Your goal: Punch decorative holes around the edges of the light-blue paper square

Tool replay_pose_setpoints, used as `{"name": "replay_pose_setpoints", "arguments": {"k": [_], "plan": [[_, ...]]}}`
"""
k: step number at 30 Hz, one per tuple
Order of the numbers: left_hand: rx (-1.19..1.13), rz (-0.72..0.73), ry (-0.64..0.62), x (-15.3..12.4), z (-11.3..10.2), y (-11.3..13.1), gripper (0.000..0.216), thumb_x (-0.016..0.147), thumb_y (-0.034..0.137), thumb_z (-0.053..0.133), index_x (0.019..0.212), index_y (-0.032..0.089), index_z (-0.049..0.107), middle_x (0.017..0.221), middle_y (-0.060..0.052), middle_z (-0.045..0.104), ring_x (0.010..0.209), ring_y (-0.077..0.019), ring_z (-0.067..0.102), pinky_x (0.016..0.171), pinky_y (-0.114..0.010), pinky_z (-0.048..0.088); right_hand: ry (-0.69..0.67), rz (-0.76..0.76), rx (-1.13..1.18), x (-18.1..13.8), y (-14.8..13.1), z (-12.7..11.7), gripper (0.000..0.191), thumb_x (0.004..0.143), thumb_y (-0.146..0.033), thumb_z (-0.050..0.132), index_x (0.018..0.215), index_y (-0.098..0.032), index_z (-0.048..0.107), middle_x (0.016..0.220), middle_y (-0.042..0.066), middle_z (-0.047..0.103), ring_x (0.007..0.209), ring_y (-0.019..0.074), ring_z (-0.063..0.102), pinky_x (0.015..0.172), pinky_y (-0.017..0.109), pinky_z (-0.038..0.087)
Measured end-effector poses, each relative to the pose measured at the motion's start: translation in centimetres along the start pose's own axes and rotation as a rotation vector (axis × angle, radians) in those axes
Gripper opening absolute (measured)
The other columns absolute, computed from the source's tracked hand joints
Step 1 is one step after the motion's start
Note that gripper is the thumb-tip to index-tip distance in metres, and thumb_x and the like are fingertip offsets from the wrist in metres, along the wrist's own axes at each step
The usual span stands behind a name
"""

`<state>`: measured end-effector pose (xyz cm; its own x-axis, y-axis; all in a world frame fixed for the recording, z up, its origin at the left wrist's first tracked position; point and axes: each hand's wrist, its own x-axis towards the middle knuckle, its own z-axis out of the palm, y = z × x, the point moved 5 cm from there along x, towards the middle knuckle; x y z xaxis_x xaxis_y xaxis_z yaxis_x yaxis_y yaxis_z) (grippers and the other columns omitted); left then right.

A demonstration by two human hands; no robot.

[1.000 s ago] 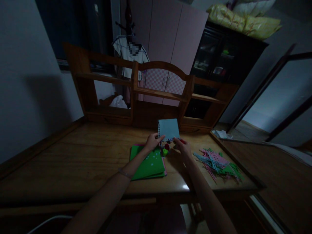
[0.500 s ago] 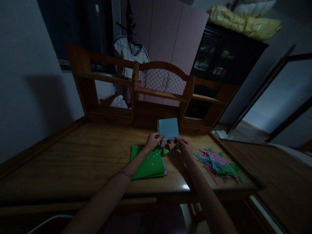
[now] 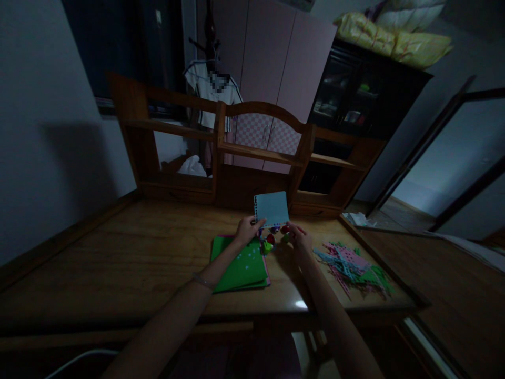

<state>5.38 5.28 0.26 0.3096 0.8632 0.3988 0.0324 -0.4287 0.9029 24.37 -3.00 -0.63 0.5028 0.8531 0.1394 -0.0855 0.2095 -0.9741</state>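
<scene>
My left hand grips the lower left corner of a light blue sheet of paper, thumb on top. Notches run down the sheet's left edge, and small holes line its bottom edge. At the lower right corner, my right hand is closed with its fingertips pinched on the paper's edge. Beneath the sheet are several small coloured objects, among them a bright green one and a red one; their kind is hard to make out. Green paper lies stacked below my left forearm, dotted with pale scraps.
A pile of cut pink, blue and green paper strips lies on the wooden desk at right. A wooden shelf unit rises along the desk's back edge. Raised edging borders the desk's right side.
My right hand has shifted slightly right and down, its fingertips moving outward along the sheet's lower right corner. The sheet has moved slightly left; my left hand stays on it.
</scene>
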Motion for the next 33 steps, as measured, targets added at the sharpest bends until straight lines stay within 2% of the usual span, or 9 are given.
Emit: {"name": "replay_pose_setpoints", "arguments": {"k": [5, 9, 12, 18, 22, 27, 33], "plan": [[-0.024, -0.004, 0.007, 0.0, 0.0, 0.1, 0.045, 0.072, 0.055, 0.056, 0.076, 0.010, 0.065, 0.055, -0.001, 0.058, 0.045, -0.0114, 0.049, 0.046, -0.021, 0.035, -0.103, 0.009, -0.040, -0.8, -0.3, 1.1, 0.033, 0.064, -0.049, 0.068, 0.073, -0.018, 0.063, 0.062, -0.001, 0.057, 0.045, 0.0073, 0.036, 0.044, 0.023, 0.025], [-0.037, -0.005, -0.031, 0.0, 0.4, 0.1, 0.045, 0.072, 0.055, 0.056, 0.070, 0.011, 0.064, 0.051, -0.001, 0.055, 0.044, -0.0109, 0.047, 0.046, -0.020, 0.035, -0.177, 0.014, -0.128, -0.9, -0.2, 2.1, 0.035, 0.059, -0.050, 0.071, 0.064, -0.017, 0.060, 0.049, -0.004, 0.045, 0.043, 0.0072, 0.032, 0.043, 0.023, 0.023], [-0.031, -0.012, -0.040, 0.0, 0.5, -0.1, 0.046, 0.071, 0.056, 0.057, 0.072, 0.011, 0.065, 0.053, -0.001, 0.057, 0.045, -0.0108, 0.047, 0.046, -0.020, 0.035, -0.182, 0.000, -0.155, -0.8, -0.1, 2.1, 0.035, 0.060, -0.050, 0.071, 0.062, -0.017, 0.060, 0.048, -0.005, 0.042, 0.044, 0.0074, 0.032, 0.043, 0.023, 0.023], [0.004, 0.017, -0.016, 0.1, 0.4, 0.0, 0.045, 0.072, 0.053, 0.057, 0.080, 0.010, 0.068, 0.062, -0.005, 0.063, 0.052, -0.0137, 0.053, 0.054, -0.022, 0.040, -0.144, -0.011, -0.133, -0.3, 0.0, 1.1, 0.033, 0.061, -0.049, 0.071, 0.065, -0.017, 0.060, 0.051, -0.004, 0.046, 0.046, 0.0081, 0.037, 0.046, 0.023, 0.028], [-0.005, 0.012, -0.009, 0.1, 0.3, 0.2, 0.042, 0.072, 0.051, 0.058, 0.080, 0.011, 0.069, 0.071, -0.007, 0.066, 0.062, -0.0168, 0.058, 0.057, -0.023, 0.042, -0.116, -0.010, -0.107, -0.4, 0.1, 1.0, 0.035, 0.062, -0.049, 0.070, 0.069, -0.017, 0.061, 0.058, -0.001, 0.055, 0.048, 0.0089, 0.041, 0.047, 0.023, 0.030], [0.011, -0.006, 0.002, 0.1, 0.2, 0.0, 0.044, 0.071, 0.052, 0.059, 0.080, 0.010, 0.068, 0.066, -0.006, 0.065, 0.056, -0.0154, 0.056, 0.054, -0.023, 0.040, -0.093, -0.019, -0.055, -0.6, -0.1, 1.0, 0.036, 0.061, -0.049, 0.070, 0.075, -0.017, 0.063, 0.070, 0.003, 0.062, 0.049, 0.0093, 0.045, 0.046, 0.023, 0.031], [0.013, -0.017, 0.001, 0.1, 0.2, -0.5, 0.046, 0.071, 0.054, 0.057, 0.077, 0.010, 0.067, 0.056, -0.003, 0.060, 0.047, -0.0128, 0.051, 0.047, -0.021, 0.036, -0.060, -0.033, -0.061, -0.4, 0.0, 0.5, 0.033, 0.063, -0.048, 0.068, 0.077, -0.018, 0.065, 0.073, 0.003, 0.064, 0.053, 0.0109, 0.049, 0.047, 0.024, 0.033]]}}
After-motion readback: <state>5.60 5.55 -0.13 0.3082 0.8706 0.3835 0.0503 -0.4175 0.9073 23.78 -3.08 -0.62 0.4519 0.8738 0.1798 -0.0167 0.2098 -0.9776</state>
